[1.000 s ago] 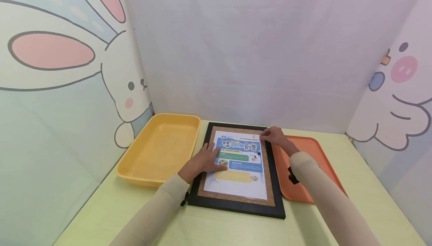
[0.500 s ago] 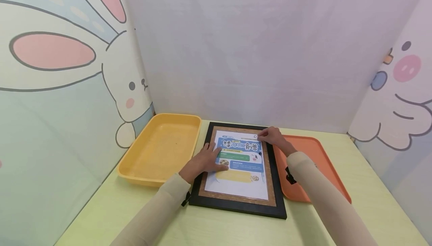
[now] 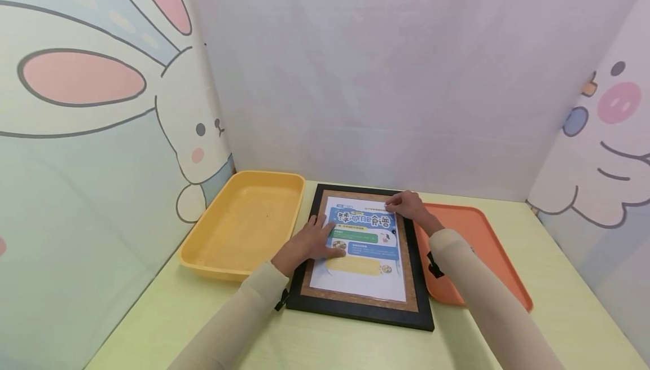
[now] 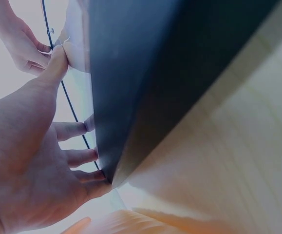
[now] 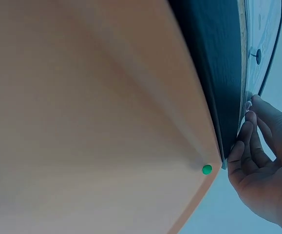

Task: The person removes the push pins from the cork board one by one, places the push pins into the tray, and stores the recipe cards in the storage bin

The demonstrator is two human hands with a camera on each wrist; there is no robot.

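Note:
A printed sheet (image 3: pixel 363 249) with blue and green text blocks lies on a cork board (image 3: pixel 317 293) with a black frame (image 3: pixel 358 316). My left hand (image 3: pixel 311 239) rests on its left side with fingers spread; in the left wrist view, the fingertips (image 4: pixel 89 155) reach the frame's edge. At the sheet's upper right corner, my right hand (image 3: pixel 408 206) pinches a small pale thumbtack (image 5: pixel 248 105), mostly hidden by the fingers. A dark thumbtack (image 5: pixel 258 56) stands in the sheet's right edge just below that hand.
To the left of the board is a yellow tray (image 3: pixel 244 220). An orange tray (image 3: pixel 472 229) lies against the board's right side, with a small green round piece (image 5: pixel 207 169) in it. Pale fabric walls (image 3: pixel 376 76) enclose the table (image 3: pixel 325 347).
My right hand has shifted slightly left and inward along the sheet's top edge, onto the pale thumbtack at the corner. My left hand stays in place on the sheet.

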